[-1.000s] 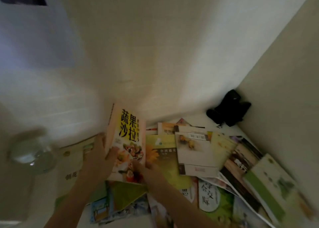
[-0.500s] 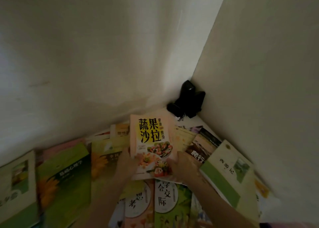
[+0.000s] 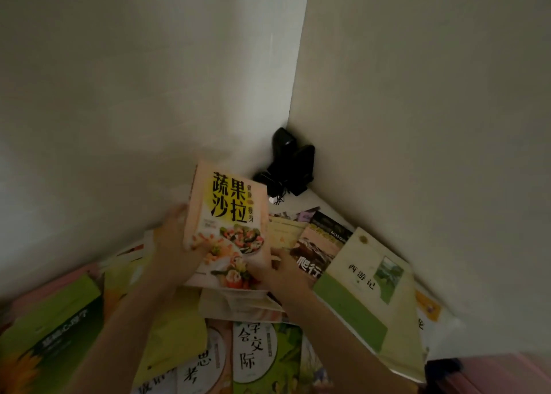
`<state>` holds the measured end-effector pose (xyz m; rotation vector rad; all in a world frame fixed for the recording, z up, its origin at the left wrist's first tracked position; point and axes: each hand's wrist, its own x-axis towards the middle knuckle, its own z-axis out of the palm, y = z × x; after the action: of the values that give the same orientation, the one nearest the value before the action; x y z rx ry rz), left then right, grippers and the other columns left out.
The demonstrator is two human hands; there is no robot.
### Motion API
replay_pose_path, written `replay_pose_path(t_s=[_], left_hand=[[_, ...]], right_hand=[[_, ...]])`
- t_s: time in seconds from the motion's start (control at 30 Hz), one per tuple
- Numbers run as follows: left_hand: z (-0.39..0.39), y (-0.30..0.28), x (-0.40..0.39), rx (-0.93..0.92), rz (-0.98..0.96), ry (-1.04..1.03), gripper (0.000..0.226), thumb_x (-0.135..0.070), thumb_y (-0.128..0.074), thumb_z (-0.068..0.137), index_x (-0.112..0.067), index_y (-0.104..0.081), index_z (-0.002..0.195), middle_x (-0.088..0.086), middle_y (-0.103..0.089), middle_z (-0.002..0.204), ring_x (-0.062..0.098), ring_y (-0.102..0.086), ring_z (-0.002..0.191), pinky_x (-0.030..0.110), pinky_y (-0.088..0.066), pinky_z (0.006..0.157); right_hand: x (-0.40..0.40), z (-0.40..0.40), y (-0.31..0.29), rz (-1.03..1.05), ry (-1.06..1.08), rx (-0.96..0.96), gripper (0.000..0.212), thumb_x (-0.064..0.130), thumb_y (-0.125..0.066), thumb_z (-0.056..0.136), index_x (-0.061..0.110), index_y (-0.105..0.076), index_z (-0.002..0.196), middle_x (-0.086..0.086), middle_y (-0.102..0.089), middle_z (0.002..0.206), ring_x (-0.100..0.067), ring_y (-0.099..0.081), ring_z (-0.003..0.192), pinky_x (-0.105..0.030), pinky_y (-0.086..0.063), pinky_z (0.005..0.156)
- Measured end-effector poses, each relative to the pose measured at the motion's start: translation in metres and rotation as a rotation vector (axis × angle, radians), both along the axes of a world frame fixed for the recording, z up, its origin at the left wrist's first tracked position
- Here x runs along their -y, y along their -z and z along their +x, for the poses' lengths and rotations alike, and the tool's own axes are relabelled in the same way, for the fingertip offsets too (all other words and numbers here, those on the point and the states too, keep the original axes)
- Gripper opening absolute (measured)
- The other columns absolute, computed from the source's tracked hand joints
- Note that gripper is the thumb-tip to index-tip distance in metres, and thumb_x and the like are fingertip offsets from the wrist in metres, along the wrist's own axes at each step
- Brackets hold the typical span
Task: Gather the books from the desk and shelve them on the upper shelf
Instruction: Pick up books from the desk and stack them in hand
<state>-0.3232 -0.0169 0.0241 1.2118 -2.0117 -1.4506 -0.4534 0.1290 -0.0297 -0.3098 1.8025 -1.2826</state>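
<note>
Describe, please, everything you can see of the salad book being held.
The salad book is a paperback with a glossy pale pink cover, large black characters on a yellow patch, and photos of salads and vegetables below. It is closed, cover toward the camera, raised at a tilt above the spread of books on the desk. The left hand grips its left edge; the right hand holds its lower right corner.

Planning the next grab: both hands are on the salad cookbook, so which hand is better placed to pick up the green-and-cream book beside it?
Probably the right hand. It grips the salad cookbook at its lower right corner, next to the green-and-cream book. The left hand holds the cookbook's far left edge.
</note>
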Motion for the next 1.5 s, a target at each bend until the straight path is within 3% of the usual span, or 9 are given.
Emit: replay_pose_path(t_s=[0.2, 0.27, 0.4, 0.57, 0.73, 1.0, 1.2, 1.33, 1.5], left_hand=[[-0.059, -0.003, -0.043, -0.026, 0.289, 0.182, 0.030, -0.015, -0.071, 0.084, -0.024, -0.058, 0.110, 0.004, -0.071, 0.100, 0.021, -0.070, 0.085, 0.041, -0.058, 0.073], [-0.082, 0.012, -0.065, -0.024, 0.383, 0.209, 0.032, -0.012, -0.070, 0.084, -0.023, -0.057, 0.112, 0.001, -0.070, 0.100, 0.017, -0.069, 0.085, 0.033, -0.057, 0.069], [-0.122, 0.049, -0.100, 0.052, 0.534, 0.284, 0.043, -0.010, -0.071, 0.084, -0.020, -0.051, 0.121, -0.001, -0.069, 0.103, 0.020, -0.070, 0.092, 0.048, -0.055, 0.087], [-0.157, 0.082, -0.118, 0.260, 0.343, 0.523, 0.066, -0.020, -0.070, 0.084, -0.031, -0.034, 0.139, -0.005, -0.051, 0.131, 0.019, -0.052, 0.118, 0.040, -0.045, 0.101], [-0.186, 0.084, -0.138, 0.349, 0.250, 0.701, 0.064, -0.018, -0.070, 0.082, -0.032, -0.035, 0.133, -0.002, -0.047, 0.126, 0.015, -0.055, 0.108, 0.036, -0.055, 0.087], [-0.186, 0.088, -0.147, 0.308, 0.496, 0.528, 0.063, 0.002, -0.071, 0.076, -0.020, -0.042, 0.128, -0.001, -0.058, 0.110, 0.016, -0.061, 0.094, 0.032, -0.057, 0.070], [-0.153, 0.085, -0.104, 0.197, 0.463, 0.319, 0.097, 0.007, -0.077, 0.068, -0.030, -0.026, 0.142, 0.000, -0.057, 0.116, 0.019, -0.060, 0.097, 0.033, -0.056, 0.065], [-0.150, 0.083, -0.083, 0.296, 0.331, 0.291, 0.069, -0.026, -0.085, 0.065, -0.014, -0.054, 0.125, 0.000, -0.066, 0.096, 0.019, -0.066, 0.085, 0.034, -0.057, 0.070], [-0.151, 0.095, -0.087, 0.656, -0.008, 0.476, 0.080, -0.062, -0.068, 0.069, -0.019, -0.037, 0.129, 0.009, -0.036, 0.128, 0.029, -0.040, 0.119, 0.042, -0.039, 0.103]], right_hand=[[-0.076, -0.049, -0.030, -0.094, 0.228, -0.112, 0.065, 0.016, -0.084, 0.071, 0.024, -0.049, 0.126, 0.002, -0.064, 0.115, -0.018, -0.069, 0.096, -0.039, -0.061, 0.074], [-0.106, -0.061, -0.027, -0.012, 0.250, -0.176, 0.061, 0.015, -0.082, 0.074, 0.022, -0.053, 0.127, 0.004, -0.065, 0.111, -0.016, -0.070, 0.092, -0.035, -0.062, 0.071], [-0.151, -0.079, -0.007, 0.114, 0.327, -0.146, 0.066, 0.011, -0.081, 0.073, 0.017, -0.052, 0.132, 0.001, -0.066, 0.110, -0.017, -0.069, 0.091, -0.037, -0.061, 0.072], [-0.181, -0.080, 0.031, 0.302, 0.442, -0.058, 0.069, 0.023, -0.089, 0.063, 0.015, -0.054, 0.121, 0.000, -0.062, 0.114, -0.018, -0.062, 0.096, -0.035, -0.057, 0.073], [-0.193, -0.085, 0.057, 0.317, 0.619, 0.066, 0.042, 0.027, -0.086, 0.062, 0.014, -0.067, 0.097, -0.005, -0.073, 0.094, -0.025, -0.070, 0.085, -0.047, -0.059, 0.077], [-0.187, -0.105, 0.033, 0.209, 0.714, 0.248, 0.035, 0.016, -0.077, 0.078, -0.004, -0.059, 0.101, -0.021, -0.068, 0.094, -0.037, -0.066, 0.086, -0.044, -0.056, 0.068], [-0.144, -0.096, 0.028, 0.257, 0.501, 0.009, 0.020, 0.014, -0.072, 0.084, 0.004, -0.059, 0.096, -0.014, -0.068, 0.097, -0.033, -0.067, 0.093, -0.049, -0.058, 0.081], [-0.111, -0.087, 0.035, 0.272, 0.422, -0.002, 0.029, 0.017, -0.073, 0.083, 0.005, -0.060, 0.105, -0.012, -0.069, 0.097, -0.029, -0.068, 0.089, -0.047, -0.060, 0.077], [-0.114, -0.081, 0.045, 0.329, 0.437, -0.009, 0.025, 0.011, -0.070, 0.085, -0.001, -0.059, 0.104, -0.011, -0.065, 0.087, -0.021, -0.066, 0.074, -0.027, -0.053, 0.052]])
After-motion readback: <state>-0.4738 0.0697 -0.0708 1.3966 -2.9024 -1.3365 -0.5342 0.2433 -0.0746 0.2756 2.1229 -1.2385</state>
